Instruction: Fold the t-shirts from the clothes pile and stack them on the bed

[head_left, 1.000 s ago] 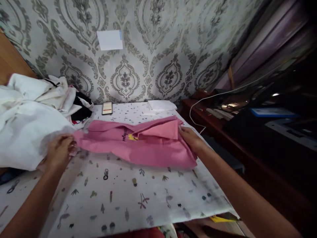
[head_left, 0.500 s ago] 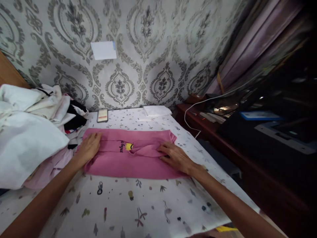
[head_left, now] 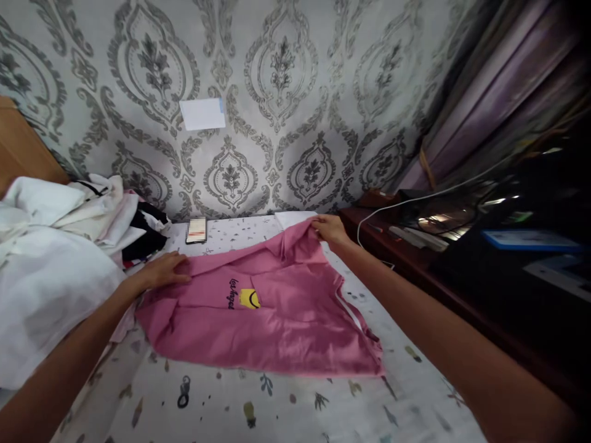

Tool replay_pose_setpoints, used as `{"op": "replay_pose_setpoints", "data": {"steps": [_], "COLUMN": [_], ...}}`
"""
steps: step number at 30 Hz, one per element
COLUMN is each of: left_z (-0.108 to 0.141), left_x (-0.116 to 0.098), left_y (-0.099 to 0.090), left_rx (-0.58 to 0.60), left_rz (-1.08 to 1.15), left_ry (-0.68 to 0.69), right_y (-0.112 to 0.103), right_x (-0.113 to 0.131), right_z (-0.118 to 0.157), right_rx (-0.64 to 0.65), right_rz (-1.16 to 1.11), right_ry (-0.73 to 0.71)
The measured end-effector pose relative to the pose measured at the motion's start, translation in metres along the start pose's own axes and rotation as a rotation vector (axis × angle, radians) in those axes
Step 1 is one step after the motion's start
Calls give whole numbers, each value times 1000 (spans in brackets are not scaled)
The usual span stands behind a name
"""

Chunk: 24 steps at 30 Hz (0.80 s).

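A pink T-shirt with dark lettering and a yellow print lies spread over a white, patterned sheet. At its far right corner my right hand is closed on the fabric and holds that edge raised. My left hand pinches the far left edge, thumb and fingers on the cloth. The shirt's far edge slants up from left to right between my hands. Its ribbed neckline shows at the right side.
A heap of white and dark clothes lies at the left. Near the wall is a phone-like object, with a folded white cloth behind the shirt. A dark red wooden surface with a white cable borders the right side.
The folded shirt has been opened out, its near part now reaching closer to me. My right hand has moved away from me and up, lifting the far right corner. The left hand stays at the left end.
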<state>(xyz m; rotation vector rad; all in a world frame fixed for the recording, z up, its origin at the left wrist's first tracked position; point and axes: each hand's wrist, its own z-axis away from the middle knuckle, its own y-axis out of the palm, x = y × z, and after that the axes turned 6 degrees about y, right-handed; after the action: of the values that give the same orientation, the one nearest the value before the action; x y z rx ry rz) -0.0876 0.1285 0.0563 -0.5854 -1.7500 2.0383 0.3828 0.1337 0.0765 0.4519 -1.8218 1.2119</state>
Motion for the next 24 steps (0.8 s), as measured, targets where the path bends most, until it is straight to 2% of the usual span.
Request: {"op": "replay_pose_setpoints", "data": {"steps": [2,4,7,9,12,14,16,19,22,24], "left_z": [0,2,9,17,36,52,67,85,99,109], "left_x": [-5,-11,-17,-20,-26,-30,-31,-26,-22,-22], "left_y": [-2,-5,-8,-5,11,22,29,29,25,22], "left_rx": [-53,-155,-337,-367,-204,-104,-63,51,147,102], "left_rz": [-139,-281,-322,-172,167,261,243,253,306,286], "left_ry": [-75,-200,-346,-285,4,120,85,-28,-40,-25], "right_y": [17,27,26,17,0,-9,-14,-17,-25,-39], "right_x": [6,5,-8,-24,-47,-57,-60,-56,-49,-44], "right_z": [-19,-24,-3,29,86,119,139,146,145,150], "right_rx": [-14,-34,-41,25,247,334,341,376,499,575], "right_rz": [-27,-5,40,90,306,487,584,563,393,155], "right_ry": [40,37,4,-73,-296,-370,-315,-190,-128,-102]}}
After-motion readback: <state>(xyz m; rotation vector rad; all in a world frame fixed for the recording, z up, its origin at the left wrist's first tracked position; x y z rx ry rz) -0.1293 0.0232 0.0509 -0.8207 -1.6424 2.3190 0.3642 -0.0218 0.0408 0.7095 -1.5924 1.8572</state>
